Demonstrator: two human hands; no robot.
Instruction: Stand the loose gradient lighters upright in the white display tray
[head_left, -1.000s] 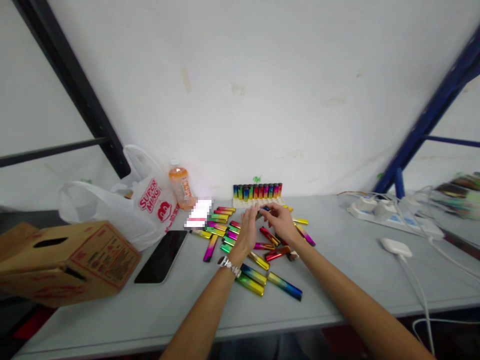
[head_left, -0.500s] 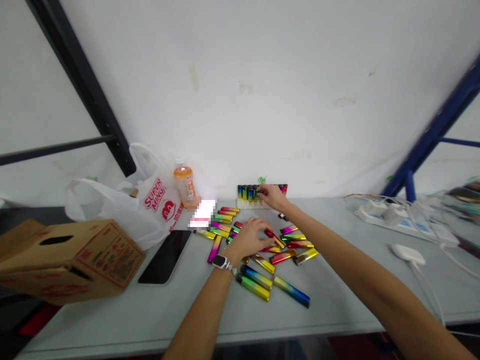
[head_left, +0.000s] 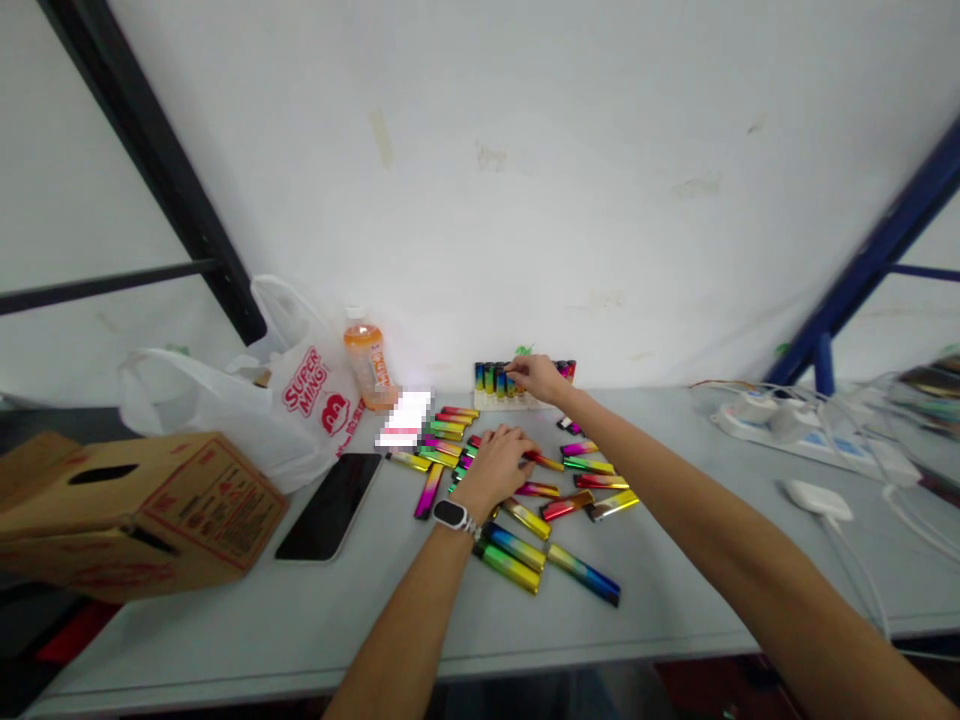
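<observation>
Metallic two-tone lighters lie scattered over the grey table, among them a blue-and-yellow lighter (head_left: 583,575) near the front. At the wall, more lighters (head_left: 490,380) stand upright in a row in a pale tray (head_left: 491,404). My right hand (head_left: 541,378) is over the middle of this row, its thumb and forefinger pinched at the top of a lighter that the fingers mostly cover. My left hand (head_left: 496,465), with a watch on the wrist, is low over the loose lighters. Its fingers are curled at the end of a red-and-yellow lighter (head_left: 547,461).
On the left are a cardboard box (head_left: 150,510), a white plastic bag (head_left: 300,400), a black phone (head_left: 330,507) and an orange drink bottle (head_left: 367,360). A power strip (head_left: 817,440) with cables and a white charger (head_left: 819,499) lie on the right.
The red-and-yellow lighter at my left fingers has turned to lie flatter. My right hand stays at the row, its fingers shifted slightly left. The view has tilted a little.
</observation>
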